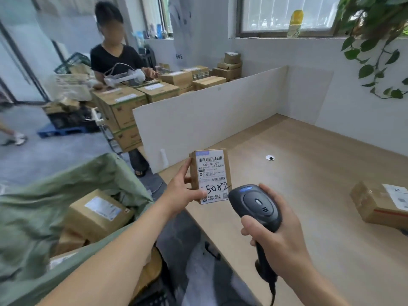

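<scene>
Parcel (210, 175): upright, label facing the camera.
Left hand (181, 191): pinches its left edge.
Right hand (280, 235): fingers curled round scanner (256, 204).

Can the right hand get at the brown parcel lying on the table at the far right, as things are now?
Probably not to pick it up: the right hand grips the scanner. The way across the table to the parcel looks free, though.

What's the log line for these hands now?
left hand: holds labelled parcel | right hand: grips barcode scanner | parcel: raised beside scanner
</scene>
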A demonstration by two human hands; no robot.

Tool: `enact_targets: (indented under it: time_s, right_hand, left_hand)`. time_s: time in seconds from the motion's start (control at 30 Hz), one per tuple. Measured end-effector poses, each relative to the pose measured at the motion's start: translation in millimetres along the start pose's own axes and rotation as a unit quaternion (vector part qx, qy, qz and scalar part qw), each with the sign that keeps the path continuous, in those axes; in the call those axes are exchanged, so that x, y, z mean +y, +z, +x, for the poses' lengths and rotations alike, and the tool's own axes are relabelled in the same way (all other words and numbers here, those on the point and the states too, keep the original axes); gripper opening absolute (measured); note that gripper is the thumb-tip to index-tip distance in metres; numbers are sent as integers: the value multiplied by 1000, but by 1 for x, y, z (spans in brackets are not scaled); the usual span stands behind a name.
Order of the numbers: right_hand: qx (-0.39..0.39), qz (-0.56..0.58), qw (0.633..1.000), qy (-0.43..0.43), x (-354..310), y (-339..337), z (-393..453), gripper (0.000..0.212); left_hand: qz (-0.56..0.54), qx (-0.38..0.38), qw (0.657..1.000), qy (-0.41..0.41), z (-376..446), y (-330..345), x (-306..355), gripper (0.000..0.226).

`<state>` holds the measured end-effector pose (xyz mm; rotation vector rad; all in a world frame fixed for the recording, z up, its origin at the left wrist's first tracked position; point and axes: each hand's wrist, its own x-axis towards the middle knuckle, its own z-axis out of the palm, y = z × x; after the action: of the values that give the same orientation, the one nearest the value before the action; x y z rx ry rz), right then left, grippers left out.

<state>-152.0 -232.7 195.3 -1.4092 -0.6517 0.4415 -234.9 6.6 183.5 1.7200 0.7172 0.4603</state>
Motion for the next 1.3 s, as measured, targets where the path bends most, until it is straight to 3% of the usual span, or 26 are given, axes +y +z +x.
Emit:
enact_targets:
  time_s: [0.17, 0.33, 0.57, 0.8, 1.0, 1.3]
  right_hand:
    - [-113, 26, 993, 16, 1, 63, 10, 79]
    - [-145, 33, 989, 17, 5, 127, 23, 84]
    - [-148, 34, 988, 13, 6, 201, 52, 81]
    - [-161, 47, 986, 5, -1, 259, 72, 59]
    - [-174, 25, 984, 9, 5, 284, 77, 87]
    - [-212, -1, 977, 15, 10, 308, 75, 87]
  left_hand:
    - [35, 91, 995, -13, -31, -73, -23, 112]
    - [33, 158, 987, -17, -28, -127, -54, 114]
    - [36, 177, 983, 8, 5, -184, -73, 110]
    - [24, 181, 983, 19, 26, -235, -84, 108]
    - [24, 182, 983, 18, 29, -262, -90, 110]
    - [35, 246, 965, -80, -6, -345, -121, 112]
